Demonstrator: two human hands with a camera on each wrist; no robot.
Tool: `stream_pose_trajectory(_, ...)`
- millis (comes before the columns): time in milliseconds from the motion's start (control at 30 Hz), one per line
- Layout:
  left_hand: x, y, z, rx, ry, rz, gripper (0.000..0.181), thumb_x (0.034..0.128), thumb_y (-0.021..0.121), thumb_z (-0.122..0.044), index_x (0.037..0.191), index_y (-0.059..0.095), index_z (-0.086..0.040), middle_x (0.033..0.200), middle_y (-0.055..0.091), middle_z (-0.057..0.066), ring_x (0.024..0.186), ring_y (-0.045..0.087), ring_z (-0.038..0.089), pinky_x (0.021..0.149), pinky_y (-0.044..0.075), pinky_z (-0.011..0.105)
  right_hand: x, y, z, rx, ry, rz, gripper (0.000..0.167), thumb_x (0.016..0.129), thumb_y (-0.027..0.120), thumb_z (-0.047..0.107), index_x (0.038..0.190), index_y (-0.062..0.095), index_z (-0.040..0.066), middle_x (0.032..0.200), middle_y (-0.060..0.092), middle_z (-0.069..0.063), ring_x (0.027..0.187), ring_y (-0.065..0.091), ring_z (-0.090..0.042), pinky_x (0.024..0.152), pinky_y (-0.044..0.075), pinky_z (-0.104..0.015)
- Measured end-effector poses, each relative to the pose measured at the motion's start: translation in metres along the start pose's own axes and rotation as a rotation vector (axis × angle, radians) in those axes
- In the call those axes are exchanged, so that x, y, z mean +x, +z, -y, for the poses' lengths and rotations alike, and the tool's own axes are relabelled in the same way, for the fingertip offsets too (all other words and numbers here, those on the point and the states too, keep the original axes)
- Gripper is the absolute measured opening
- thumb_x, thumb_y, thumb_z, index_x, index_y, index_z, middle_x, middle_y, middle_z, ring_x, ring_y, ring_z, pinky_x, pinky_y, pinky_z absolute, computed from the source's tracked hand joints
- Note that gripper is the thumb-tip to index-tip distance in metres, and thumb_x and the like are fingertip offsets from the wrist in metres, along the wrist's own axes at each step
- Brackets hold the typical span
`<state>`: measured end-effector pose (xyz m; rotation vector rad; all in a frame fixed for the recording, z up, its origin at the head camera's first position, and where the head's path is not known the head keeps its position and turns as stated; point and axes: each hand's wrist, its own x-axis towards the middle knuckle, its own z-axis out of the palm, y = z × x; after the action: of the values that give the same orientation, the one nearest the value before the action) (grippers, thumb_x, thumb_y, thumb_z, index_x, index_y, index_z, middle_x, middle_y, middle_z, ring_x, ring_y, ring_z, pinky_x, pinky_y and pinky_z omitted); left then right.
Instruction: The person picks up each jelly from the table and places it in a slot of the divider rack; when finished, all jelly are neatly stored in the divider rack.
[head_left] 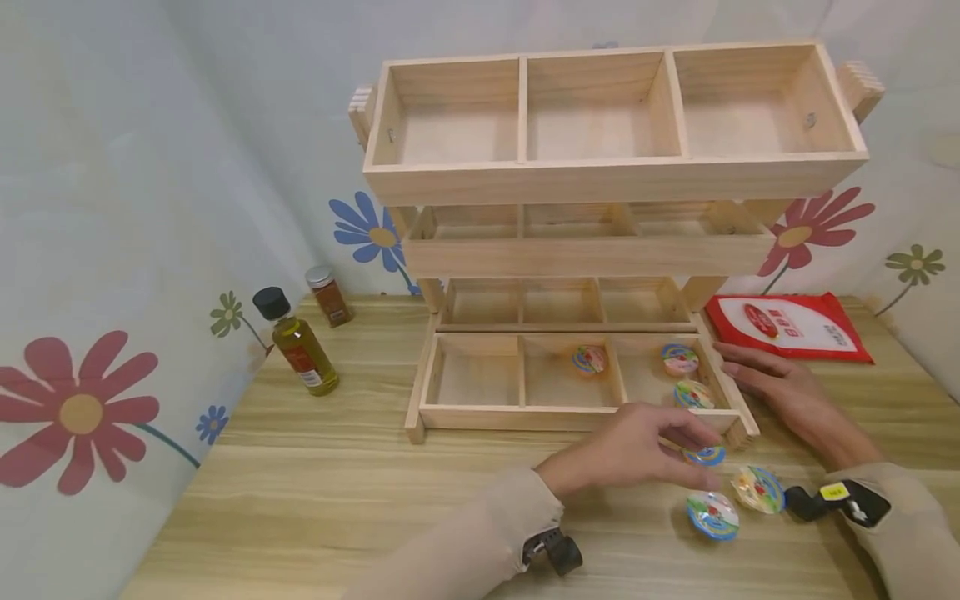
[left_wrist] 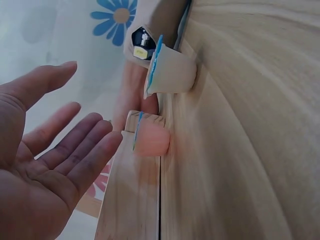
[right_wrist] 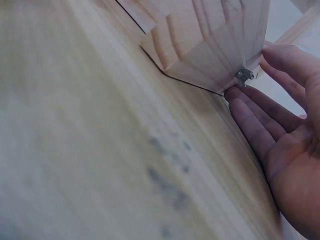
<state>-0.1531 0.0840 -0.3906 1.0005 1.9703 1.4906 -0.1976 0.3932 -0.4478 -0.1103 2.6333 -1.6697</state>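
Note:
In the head view the left hand (head_left: 637, 446) hovers over a jelly cup (head_left: 707, 455) in front of the rack's lowest tray (head_left: 480, 417); the left wrist view shows that hand (left_wrist: 60, 150) with fingers extended and nothing held, beside a pink cup (left_wrist: 152, 139). A second cup (head_left: 713, 515) and a third (head_left: 759, 489) lie nearer the person. The right hand (head_left: 795, 400) is at the rack's right side; its fingertips touch the wooden end (right_wrist: 215, 50) in the right wrist view. Two cups (head_left: 679, 359) lie in the tray's right compartment, one cup (head_left: 589, 360) in the middle one.
Above the lowest tray rise further tiers of the wooden rack (head_left: 615, 179), each with three compartments. An oil bottle (head_left: 303, 350) and a spice jar (head_left: 330, 297) stand to the left. A red and white packet (head_left: 791, 327) lies behind the right hand.

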Motion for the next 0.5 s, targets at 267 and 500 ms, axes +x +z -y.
stream_pose_trajectory(267,-0.0022,0.0040,0.0010,-0.007,-0.024,0.034,0.037,0.0884,0.089,-0.011,0.123,0.076,-0.009,0.113,0.076,-0.014,0.102,0.068,-0.007,0.083,0.056,0.015,-0.0015,-0.0013,-0.0005,-0.056,0.028,0.003,0.055,0.109,0.060,0.041,0.159,0.052,0.018,0.134,0.057,0.029,0.122,0.046,0.005,0.090,0.042,-0.008)
stream_pose_trajectory(500,0.0008,0.0073,0.0079,0.050,0.009,0.064,0.037,0.0880,0.089,-0.011,0.123,0.076,-0.008,0.119,0.075,-0.014,0.106,0.063,-0.011,0.085,0.054,0.012,-0.0021,-0.0012,0.0006,-0.055,0.030,0.003,0.055,0.109,0.060,0.041,0.159,0.053,0.019,0.132,0.056,0.030,0.121,0.045,0.005,0.090,0.041,-0.008)
